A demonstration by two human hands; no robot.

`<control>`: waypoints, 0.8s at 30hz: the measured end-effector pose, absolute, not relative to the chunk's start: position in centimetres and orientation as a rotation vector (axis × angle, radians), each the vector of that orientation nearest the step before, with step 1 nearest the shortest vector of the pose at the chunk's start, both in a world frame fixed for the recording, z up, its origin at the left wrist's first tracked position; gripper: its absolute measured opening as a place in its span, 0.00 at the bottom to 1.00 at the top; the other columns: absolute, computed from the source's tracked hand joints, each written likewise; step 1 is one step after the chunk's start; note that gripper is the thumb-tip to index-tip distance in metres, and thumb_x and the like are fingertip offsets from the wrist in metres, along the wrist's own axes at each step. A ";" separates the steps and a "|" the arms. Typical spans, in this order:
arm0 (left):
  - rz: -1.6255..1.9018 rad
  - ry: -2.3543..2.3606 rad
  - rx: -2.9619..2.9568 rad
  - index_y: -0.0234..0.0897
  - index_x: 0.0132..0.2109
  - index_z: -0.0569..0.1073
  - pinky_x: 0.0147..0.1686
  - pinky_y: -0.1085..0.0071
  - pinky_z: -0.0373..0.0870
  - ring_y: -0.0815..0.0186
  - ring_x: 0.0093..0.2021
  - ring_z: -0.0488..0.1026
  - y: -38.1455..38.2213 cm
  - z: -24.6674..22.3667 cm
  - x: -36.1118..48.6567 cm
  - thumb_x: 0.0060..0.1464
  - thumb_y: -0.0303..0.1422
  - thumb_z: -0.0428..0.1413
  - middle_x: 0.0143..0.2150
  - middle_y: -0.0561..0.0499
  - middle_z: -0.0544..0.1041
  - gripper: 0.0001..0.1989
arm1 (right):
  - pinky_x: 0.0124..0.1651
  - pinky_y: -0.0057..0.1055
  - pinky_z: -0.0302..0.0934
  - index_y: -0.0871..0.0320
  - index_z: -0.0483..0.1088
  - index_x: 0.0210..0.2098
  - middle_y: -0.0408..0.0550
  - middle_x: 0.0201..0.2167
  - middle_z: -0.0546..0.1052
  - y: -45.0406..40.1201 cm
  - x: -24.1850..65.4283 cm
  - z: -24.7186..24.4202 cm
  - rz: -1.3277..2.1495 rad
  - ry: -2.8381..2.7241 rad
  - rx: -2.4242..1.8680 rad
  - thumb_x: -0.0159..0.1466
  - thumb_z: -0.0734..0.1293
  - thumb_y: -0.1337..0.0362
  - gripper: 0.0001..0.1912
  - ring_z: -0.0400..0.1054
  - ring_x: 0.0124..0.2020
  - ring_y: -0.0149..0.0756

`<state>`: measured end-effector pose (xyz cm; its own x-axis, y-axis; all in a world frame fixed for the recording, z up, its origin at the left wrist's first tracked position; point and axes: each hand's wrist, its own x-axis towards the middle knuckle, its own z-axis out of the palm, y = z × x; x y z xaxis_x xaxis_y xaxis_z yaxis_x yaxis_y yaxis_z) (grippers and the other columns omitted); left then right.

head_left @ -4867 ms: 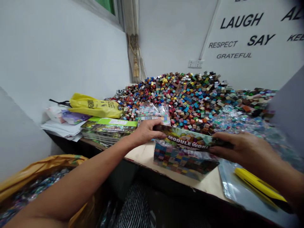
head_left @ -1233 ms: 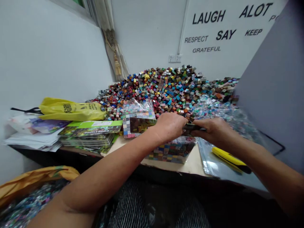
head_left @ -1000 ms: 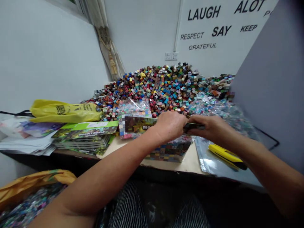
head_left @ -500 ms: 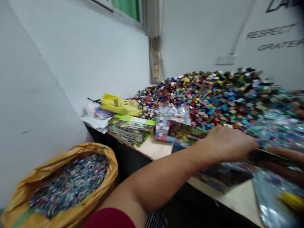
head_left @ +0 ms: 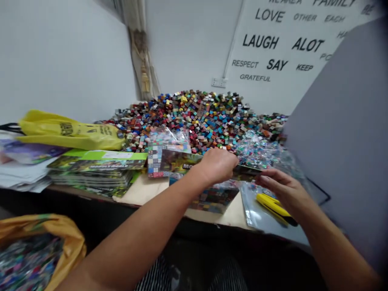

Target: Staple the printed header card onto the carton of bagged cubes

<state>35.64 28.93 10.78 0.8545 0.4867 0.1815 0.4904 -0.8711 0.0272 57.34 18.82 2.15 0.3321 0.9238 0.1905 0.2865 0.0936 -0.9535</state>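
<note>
A dark printed cardboard box (head_left: 174,162) with white lettering stands at the table's front edge, partly hidden by my forearm. Curled over its upper edge is my left hand (head_left: 218,163), closed, with the fingertips hidden. At the box's right end my right hand (head_left: 280,184) pinches the edge between thumb and fingers. Behind the box lies a clear packet of small coloured bricks (head_left: 155,159). A yellow-handled cutter (head_left: 274,205) rests below my right hand on a clear plastic bag (head_left: 253,208).
A large heap of coloured bricks (head_left: 194,115) covers the table's back, with crumpled clear bags (head_left: 257,147) at its right. Stacked printed booklets (head_left: 97,171) and a yellow bag (head_left: 69,131) lie left. An orange sack (head_left: 74,238) stands below; a grey panel (head_left: 342,133) rises at right.
My view has swung right, bringing my right hand, the cutter and the grey panel into fuller view. My left hand stays closed at the box.
</note>
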 end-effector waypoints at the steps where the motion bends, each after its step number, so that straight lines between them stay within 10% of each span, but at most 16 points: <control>1: -0.280 -0.800 -3.011 0.39 0.41 0.78 0.38 0.64 0.68 0.58 0.38 0.74 28.9 10.9 35.7 0.53 0.27 0.52 0.35 0.43 0.79 0.12 | 0.49 0.40 0.66 0.53 0.74 0.37 0.49 0.38 0.79 18.7 57.2 2.3 0.705 -1.153 -1.428 0.52 0.75 0.49 0.19 0.73 0.41 0.42; 24: -0.043 -0.727 -2.960 0.37 0.39 0.77 0.29 0.70 0.57 0.63 0.32 0.72 29.0 11.6 35.9 0.57 0.30 0.52 0.35 0.45 0.79 0.09 | 0.48 0.39 0.62 0.57 0.77 0.40 0.47 0.39 0.79 21.8 53.7 2.8 0.709 -1.437 -1.366 0.54 0.73 0.54 0.17 0.71 0.41 0.41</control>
